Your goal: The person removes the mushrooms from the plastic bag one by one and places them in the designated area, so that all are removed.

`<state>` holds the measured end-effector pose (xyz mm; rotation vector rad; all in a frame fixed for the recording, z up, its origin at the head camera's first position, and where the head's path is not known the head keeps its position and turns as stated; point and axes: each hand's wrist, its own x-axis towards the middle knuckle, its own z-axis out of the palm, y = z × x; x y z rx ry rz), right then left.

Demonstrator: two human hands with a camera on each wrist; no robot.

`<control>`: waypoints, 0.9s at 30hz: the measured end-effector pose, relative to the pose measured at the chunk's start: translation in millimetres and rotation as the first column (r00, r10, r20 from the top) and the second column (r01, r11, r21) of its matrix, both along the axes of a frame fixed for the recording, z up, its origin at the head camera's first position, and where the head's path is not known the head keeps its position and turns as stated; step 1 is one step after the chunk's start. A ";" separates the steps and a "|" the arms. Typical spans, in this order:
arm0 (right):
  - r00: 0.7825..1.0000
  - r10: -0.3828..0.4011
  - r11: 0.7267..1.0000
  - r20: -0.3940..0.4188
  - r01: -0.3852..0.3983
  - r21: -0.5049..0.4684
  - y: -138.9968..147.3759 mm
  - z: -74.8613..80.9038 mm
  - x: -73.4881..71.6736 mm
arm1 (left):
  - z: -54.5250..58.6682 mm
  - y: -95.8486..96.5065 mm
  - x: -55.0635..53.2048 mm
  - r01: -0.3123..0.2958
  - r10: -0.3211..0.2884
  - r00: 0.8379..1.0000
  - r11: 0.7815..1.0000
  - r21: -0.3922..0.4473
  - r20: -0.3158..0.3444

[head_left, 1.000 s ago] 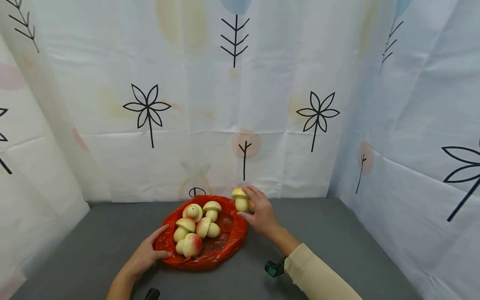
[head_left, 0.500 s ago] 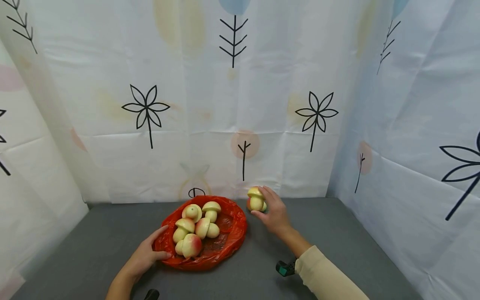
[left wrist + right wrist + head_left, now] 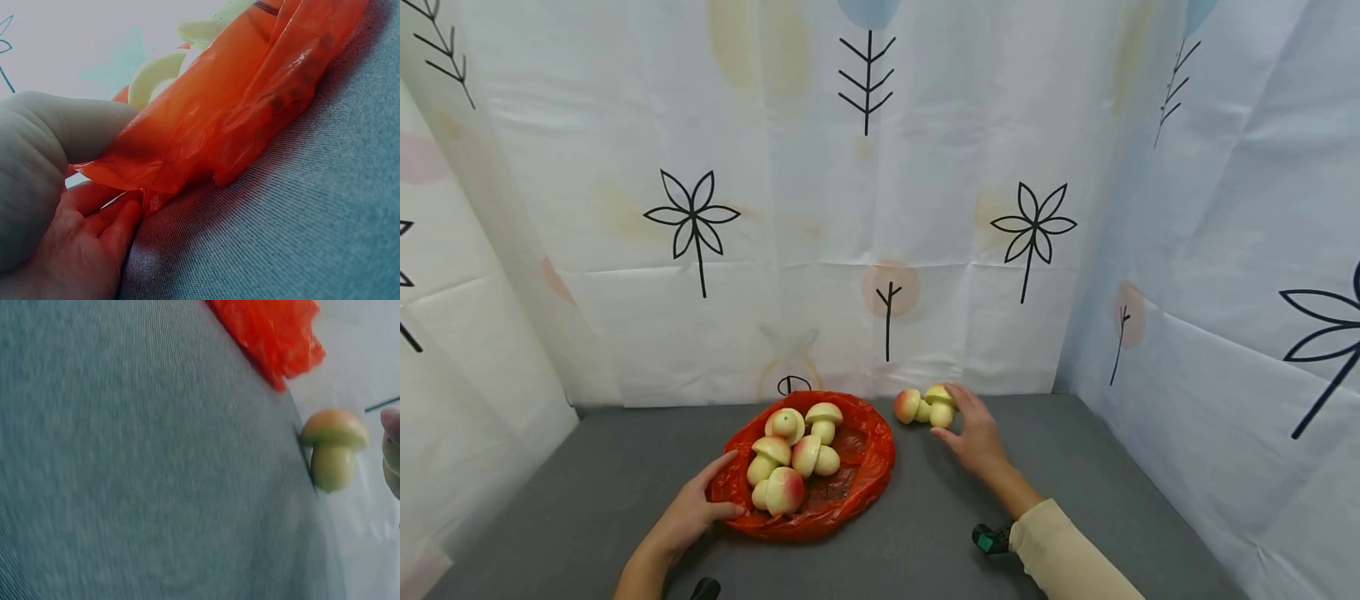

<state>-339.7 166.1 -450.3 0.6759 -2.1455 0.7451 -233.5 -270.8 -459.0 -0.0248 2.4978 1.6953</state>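
A red plastic bag (image 3: 874, 483), rolled open like a bowl, holds several toy mushrooms (image 3: 784, 490) with pale stems and yellow-red caps. My left hand (image 3: 688, 510) grips its left rim; in the left wrist view the thumb lies over the plastic (image 3: 181, 137) and the fingers are underneath. Right of the bag, my right hand (image 3: 976, 432) holds a toy mushroom (image 3: 940, 408) upright between thumb and fingers. Close by its left side lies another mushroom (image 3: 907, 406) with a reddish cap. In the right wrist view only a fingertip (image 3: 392, 422) shows at the edge, beside the lying mushroom (image 3: 333, 453).
The grey tabletop (image 3: 880, 558) reaches back to a white patterned cloth (image 3: 775, 333) that hangs behind and on both sides. A black wrist device (image 3: 992, 540) is by the right sleeve (image 3: 1067, 546).
My right hand has carried its mushroom rightward from the bag's edge and lower toward the table, uncovering the mushroom behind it. The left hand and bag stay put.
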 end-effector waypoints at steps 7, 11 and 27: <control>0.982 -0.039 0.999 0.185 0.036 0.020 15.2 -11.0 -6.0 | -0.3 0.2 -0.5 0.003 -0.003 1.000 1.000 0.001 -0.004; 0.953 -0.072 0.997 0.293 0.065 0.032 21.7 -17.2 -10.0 | -0.9 0.2 0.0 0.007 -0.007 1.000 1.000 0.014 -0.005; 0.859 -0.148 0.989 0.491 0.143 0.048 15.6 -16.1 -31.8 | -4.2 -1.6 -1.7 -0.005 0.005 1.000 1.000 0.007 -0.019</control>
